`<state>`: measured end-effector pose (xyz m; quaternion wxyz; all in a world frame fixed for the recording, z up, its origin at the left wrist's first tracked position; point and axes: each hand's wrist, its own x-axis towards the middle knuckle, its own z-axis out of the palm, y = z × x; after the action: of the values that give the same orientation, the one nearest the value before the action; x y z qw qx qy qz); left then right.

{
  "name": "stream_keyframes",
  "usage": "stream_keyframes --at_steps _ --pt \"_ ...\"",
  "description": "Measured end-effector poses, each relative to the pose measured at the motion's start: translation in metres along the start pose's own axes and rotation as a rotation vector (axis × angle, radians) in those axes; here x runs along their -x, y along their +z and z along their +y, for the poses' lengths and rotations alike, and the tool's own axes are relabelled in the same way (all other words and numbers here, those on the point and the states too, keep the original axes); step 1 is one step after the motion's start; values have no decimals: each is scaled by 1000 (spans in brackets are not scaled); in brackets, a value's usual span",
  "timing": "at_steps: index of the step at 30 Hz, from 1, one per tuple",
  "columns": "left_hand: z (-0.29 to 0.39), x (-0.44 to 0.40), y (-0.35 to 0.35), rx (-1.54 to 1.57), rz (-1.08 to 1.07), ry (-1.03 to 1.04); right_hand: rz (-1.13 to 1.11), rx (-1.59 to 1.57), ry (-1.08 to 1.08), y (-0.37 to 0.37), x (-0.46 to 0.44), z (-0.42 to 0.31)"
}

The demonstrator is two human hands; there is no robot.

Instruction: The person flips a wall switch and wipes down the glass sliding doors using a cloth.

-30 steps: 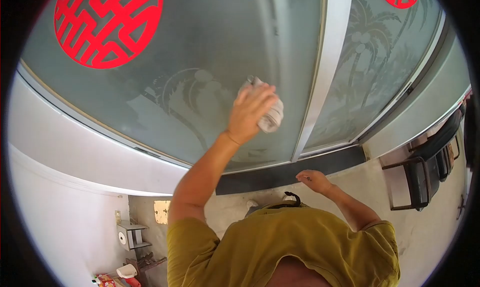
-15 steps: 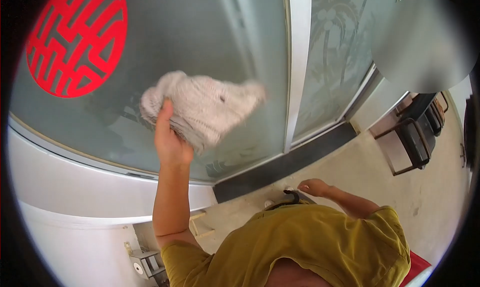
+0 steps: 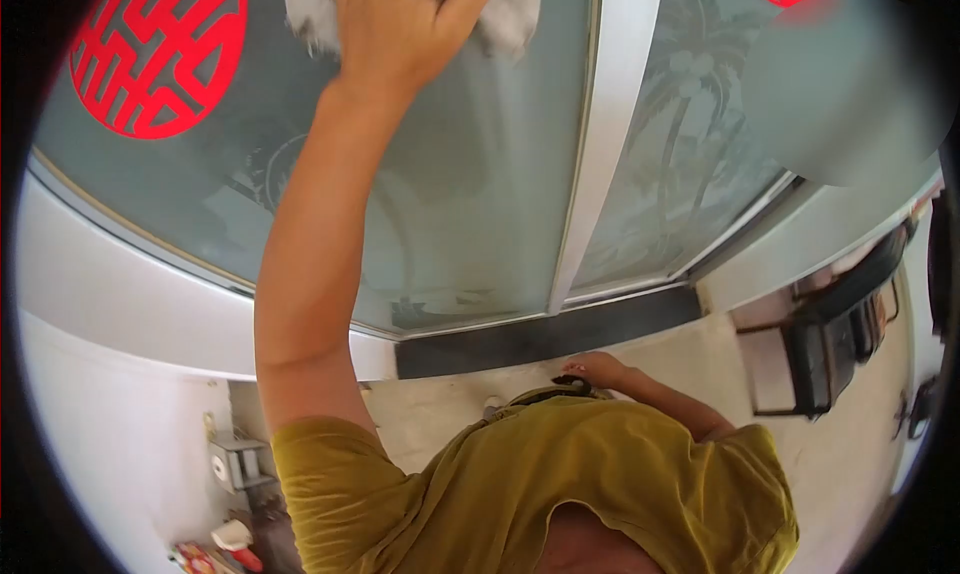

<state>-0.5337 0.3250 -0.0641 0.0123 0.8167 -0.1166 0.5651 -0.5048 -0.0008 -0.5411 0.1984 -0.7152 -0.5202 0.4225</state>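
My left hand is raised at the top of the view, its back toward me and the thumb spread to the right. It grips a greyish-white cloth against the frosted glass panel. Part of the cloth and most fingertips are hidden behind the hand or cut off by the upper edge. Down by my waist is my right hand, with its fingers curled in. A dark curved piece shows right beside those fingers; whether they hold anything is hidden.
A round red paper-cut emblem is on the glass at left. A silver frame post divides the panels above a dark sill. Black chairs stand at right. A grey box-like device sits at lower left.
My left hand has moved up with the cloth, which was bunched and loose before and is now pressed at the glass. The view has shifted slightly; my right hand stays near the waist.
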Motion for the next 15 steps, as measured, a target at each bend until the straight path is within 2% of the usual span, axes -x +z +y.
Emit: stream_keyframes --at_steps 1,3,6,8,9,11,13,15 --pt "-4 -16 18 -134 175 134 17 19 -37 -13 3 17" --pt "-3 -18 44 -283 321 255 6 27 -79 -33 15 44" --pt "9 37 81 -346 260 88 72 17 74 -74 50 81" --pt "32 105 110 -385 103 7 9 78 101 -87 63 128" --pt "46 153 134 -314 75 -128 -34 124 142 -89 71 152" --pt "77 247 188 -58 163 -492 -104 110 129 -99 87 182" --pt "105 304 212 73 243 -671 -175 95 129 -110 87 196" --pt "126 315 213 -197 31 -609 -208 159 109 -120 83 208"
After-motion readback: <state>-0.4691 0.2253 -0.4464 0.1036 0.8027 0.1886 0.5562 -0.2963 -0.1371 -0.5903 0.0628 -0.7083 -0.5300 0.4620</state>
